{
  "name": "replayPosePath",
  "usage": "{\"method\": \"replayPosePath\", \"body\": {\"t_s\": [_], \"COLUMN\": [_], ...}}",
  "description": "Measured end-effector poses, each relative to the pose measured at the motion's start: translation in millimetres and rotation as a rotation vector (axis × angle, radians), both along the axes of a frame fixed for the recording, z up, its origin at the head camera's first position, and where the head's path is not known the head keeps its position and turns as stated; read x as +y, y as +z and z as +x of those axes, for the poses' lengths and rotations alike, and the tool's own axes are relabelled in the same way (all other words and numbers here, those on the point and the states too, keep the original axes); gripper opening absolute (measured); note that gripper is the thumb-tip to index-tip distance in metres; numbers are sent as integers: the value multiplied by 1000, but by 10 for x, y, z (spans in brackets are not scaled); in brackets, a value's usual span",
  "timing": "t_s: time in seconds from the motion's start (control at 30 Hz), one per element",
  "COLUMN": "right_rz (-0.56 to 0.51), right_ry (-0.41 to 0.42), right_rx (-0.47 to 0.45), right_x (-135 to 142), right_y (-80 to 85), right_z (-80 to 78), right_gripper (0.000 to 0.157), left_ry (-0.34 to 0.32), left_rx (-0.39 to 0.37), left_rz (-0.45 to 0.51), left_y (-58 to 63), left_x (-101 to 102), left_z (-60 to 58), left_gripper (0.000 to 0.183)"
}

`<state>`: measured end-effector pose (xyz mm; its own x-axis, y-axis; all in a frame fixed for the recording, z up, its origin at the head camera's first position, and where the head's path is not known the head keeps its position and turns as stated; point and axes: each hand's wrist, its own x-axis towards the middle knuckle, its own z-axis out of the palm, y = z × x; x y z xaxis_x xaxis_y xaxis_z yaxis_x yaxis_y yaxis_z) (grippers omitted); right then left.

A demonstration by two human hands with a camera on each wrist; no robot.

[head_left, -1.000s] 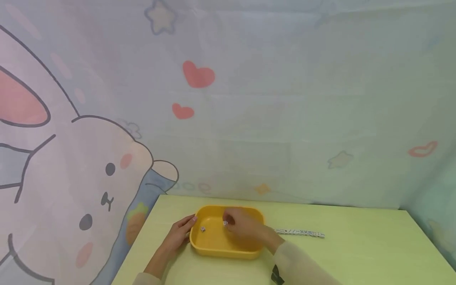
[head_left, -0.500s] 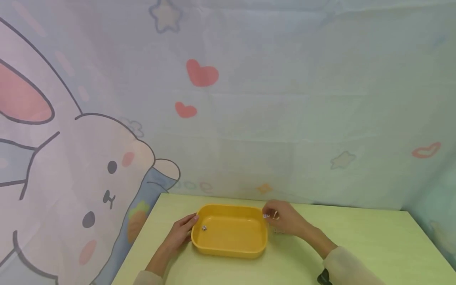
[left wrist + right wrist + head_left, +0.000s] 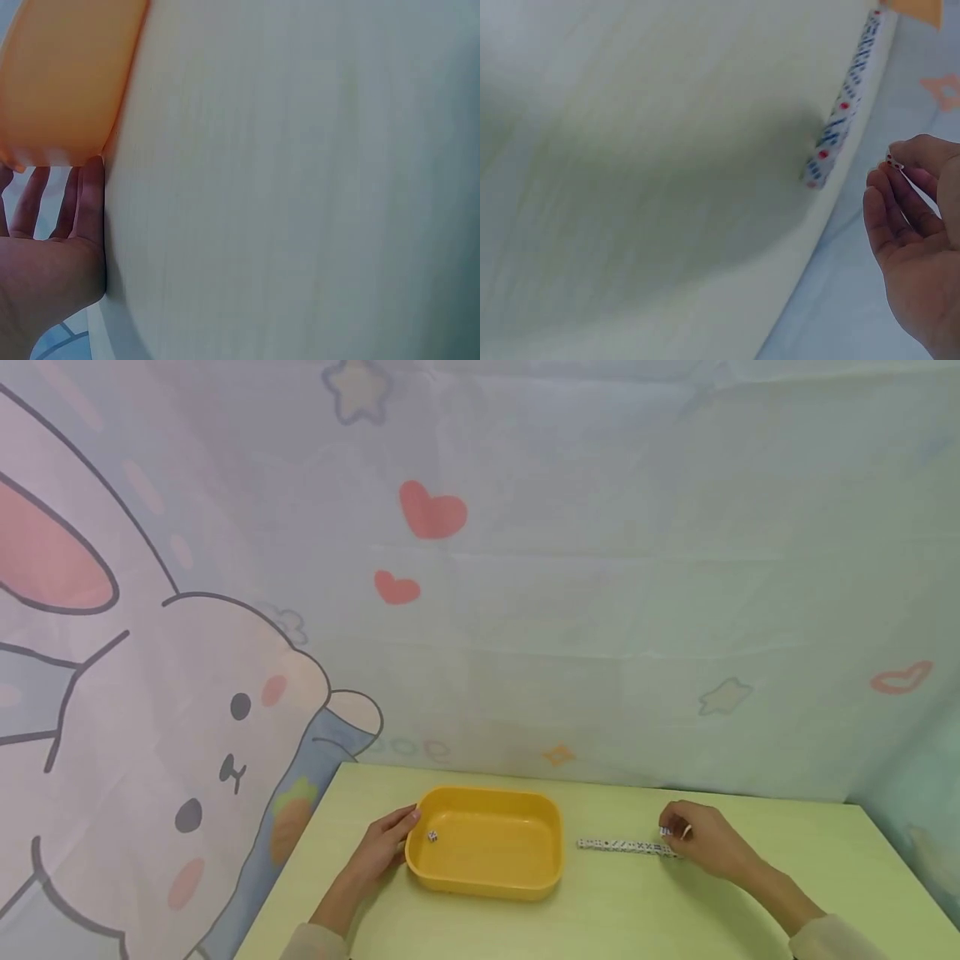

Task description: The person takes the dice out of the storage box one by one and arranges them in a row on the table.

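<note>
A yellow tray (image 3: 487, 890) lies on the table with one white die (image 3: 432, 837) at its left end. My left hand (image 3: 380, 846) holds the tray's left end, the thumb at the rim; in the left wrist view, straight fingers (image 3: 89, 199) meet the outer wall. My right hand (image 3: 708, 841) pinches a small white die (image 3: 894, 160) between thumb and fingertips, above the right end of a row of dice (image 3: 618, 845). Several dice stand side by side in that row, with dark and red dots. The fingers partly cover the held die and the row's end.
The pale yellow-green table (image 3: 600, 918) runs back to a hanging printed cloth (image 3: 562, 568) with a rabbit and hearts. To the right of the tray lies the dice row, near the table's far edge.
My right hand has moved right, from inside the tray to the right end of the dice row, carrying the die. The left hand has stayed at the tray.
</note>
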<state>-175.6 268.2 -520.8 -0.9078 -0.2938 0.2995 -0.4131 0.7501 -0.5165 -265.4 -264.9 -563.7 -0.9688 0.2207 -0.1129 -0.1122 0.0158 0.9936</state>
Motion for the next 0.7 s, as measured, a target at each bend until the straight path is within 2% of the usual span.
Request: {"method": "replayPosePath", "body": {"t_s": [0.23,0.33,0.53,0.7], "right_rz": [66,87,93,98], "right_ry": [-82,-87,-45,-46], "right_rx": [-22,-40,-12,-7], "right_x": [365,455,490,445], "right_y": [-189,-235,-327,-377], "right_z": [102,115,113,100], "right_gripper": [19,19,22,22], "left_ry": [2,2,0,-8], "left_rx": [1,-5,-1,-1], "left_rz": [8,9,7,11], "left_y": [-17,-17,-3,8], "left_x": [6,6,8,-2], "left_z": [-17,-10,-5,-10], "left_gripper": [67,66,66,66]}}
